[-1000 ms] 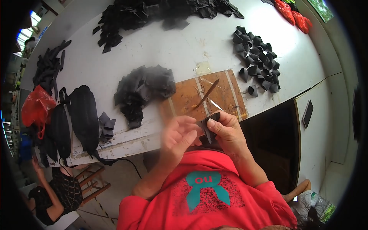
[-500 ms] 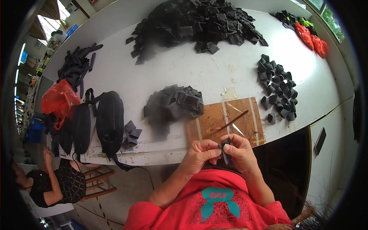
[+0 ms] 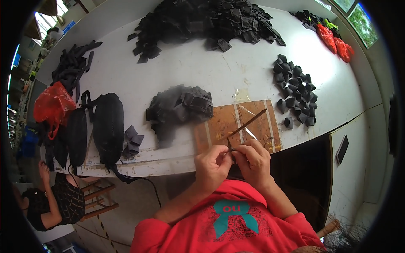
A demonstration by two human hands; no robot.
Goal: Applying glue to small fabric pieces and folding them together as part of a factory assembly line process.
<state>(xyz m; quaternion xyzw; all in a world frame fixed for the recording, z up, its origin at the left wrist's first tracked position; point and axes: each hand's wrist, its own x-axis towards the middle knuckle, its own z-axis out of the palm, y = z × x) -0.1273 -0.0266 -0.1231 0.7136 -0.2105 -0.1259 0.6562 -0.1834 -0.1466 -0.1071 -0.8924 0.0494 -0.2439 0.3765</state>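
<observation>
Both hands meet just off the near edge of the white table (image 3: 236, 71). The left hand (image 3: 214, 162) and the right hand (image 3: 253, 159) pinch one small dark piece (image 3: 230, 151) between their fingertips; it is too small to tell more. One brown board (image 3: 238, 125) lies at the near edge, with one thin stick (image 3: 249, 123) slanting across it. Just left of the board sits one heap of dark fabric pieces (image 3: 179, 108). Two black bags (image 3: 95, 128) lie side by side near the left corner. One big black pile (image 3: 211, 21) fills the far edge.
</observation>
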